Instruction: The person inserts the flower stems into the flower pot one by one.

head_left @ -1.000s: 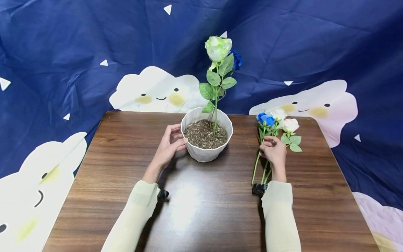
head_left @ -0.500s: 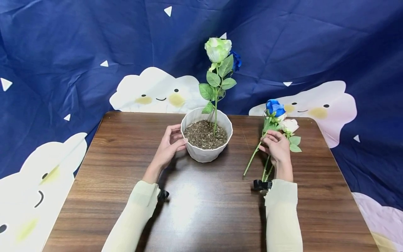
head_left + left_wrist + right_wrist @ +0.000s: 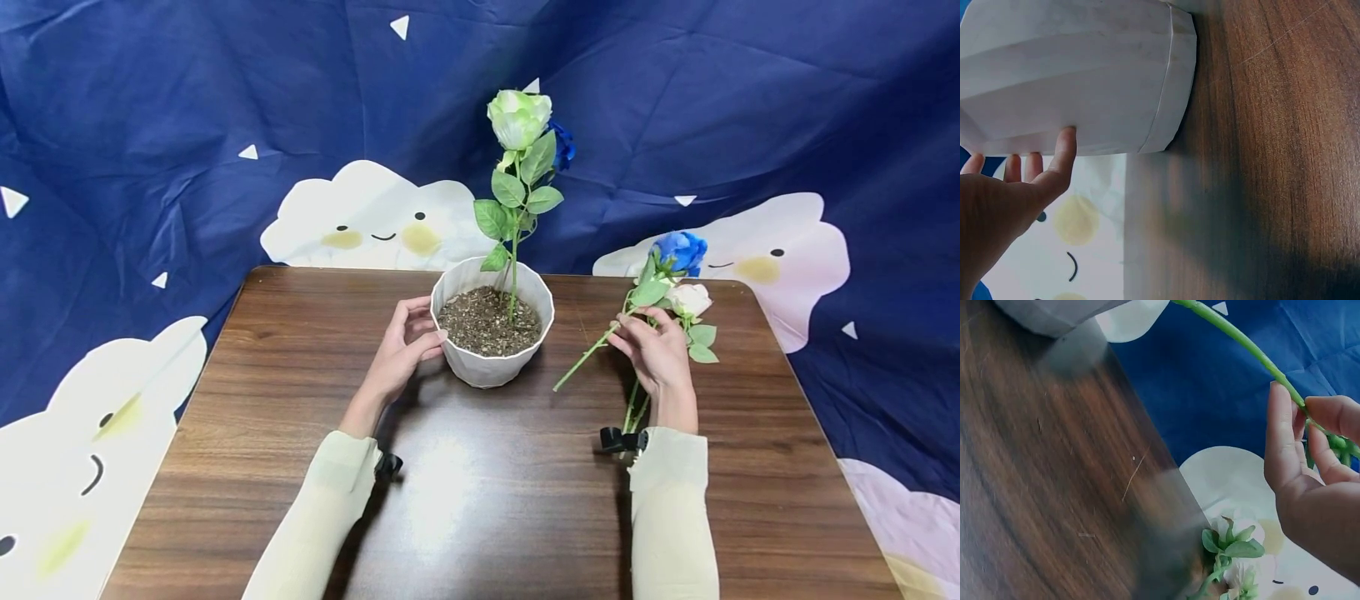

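My right hand pinches the green stem of a blue artificial rose. This rose is tilted, bloom at upper right and bare stem end at lower left. My left hand touches the left side of a white faceted flowerpot; in the left wrist view its thumb and fingertips rest against the wall. Dark soil fills the pot's lower part. A green-white rose stands upright in it, with another blue bloom partly hidden behind.
A pale pink rose lies at the table's back right, beside a partly hidden white bloom; loose stems extend under my right forearm. The brown wooden table ends at a blue curtain with cloud prints.
The blue rose has lifted off the others and turned, its bloom going right and its stem end swinging left toward the pot. My left hand and the pot stay in place.
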`<state>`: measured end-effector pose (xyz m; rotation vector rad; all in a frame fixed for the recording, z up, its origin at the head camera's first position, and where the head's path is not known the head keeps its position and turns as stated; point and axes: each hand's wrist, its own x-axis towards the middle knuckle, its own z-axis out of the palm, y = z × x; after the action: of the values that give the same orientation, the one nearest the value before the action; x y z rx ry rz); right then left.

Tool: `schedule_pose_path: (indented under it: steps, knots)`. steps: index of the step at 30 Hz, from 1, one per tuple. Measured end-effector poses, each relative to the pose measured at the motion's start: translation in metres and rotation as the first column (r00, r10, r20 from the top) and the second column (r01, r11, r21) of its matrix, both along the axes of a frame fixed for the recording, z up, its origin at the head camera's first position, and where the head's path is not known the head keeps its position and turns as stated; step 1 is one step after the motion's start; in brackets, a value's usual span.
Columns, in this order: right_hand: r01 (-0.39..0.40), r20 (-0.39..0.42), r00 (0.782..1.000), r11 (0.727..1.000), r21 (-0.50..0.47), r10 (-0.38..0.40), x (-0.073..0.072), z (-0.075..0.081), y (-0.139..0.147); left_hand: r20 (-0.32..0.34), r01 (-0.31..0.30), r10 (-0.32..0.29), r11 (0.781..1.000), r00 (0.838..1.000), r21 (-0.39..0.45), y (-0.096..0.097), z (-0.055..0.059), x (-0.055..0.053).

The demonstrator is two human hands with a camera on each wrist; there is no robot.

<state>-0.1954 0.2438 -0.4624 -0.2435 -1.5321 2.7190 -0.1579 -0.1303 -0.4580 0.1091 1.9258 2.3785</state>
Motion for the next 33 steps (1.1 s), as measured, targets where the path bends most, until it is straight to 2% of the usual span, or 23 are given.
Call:
schedule_pose_path:
  steps: [9, 14, 22, 33]
  knots:
    - [-0.081, -0.037, 0.996, 0.985, -0.150, 0.076, 0.002, 0.003, -0.002, 0.003, 0.000, 0.000, 1.000, 1.000, -0.001, 0.000, 0.001, 0.001]
    - [-0.117, -0.079, 0.991, 0.974, -0.195, 0.103, 0.001, 0.003, -0.006, 0.000, 0.002, -0.002, 1.000, 1.000, 0.001, 0.000, 0.001, 0.000]
    - [-0.099, -0.114, 0.990, 0.976, -0.196, 0.078, -0.002, 0.011, -0.011, -0.001, 0.003, -0.003, 1.000, 1.000, 0.006, 0.000, 0.000, 0.000]
    - [-0.091, -0.213, 0.976, 0.971, -0.223, 0.043, -0.010, 0.035, -0.023, 0.006, 0.001, -0.001, 1.000, 1.000, 0.008, 0.000, 0.000, 0.000]
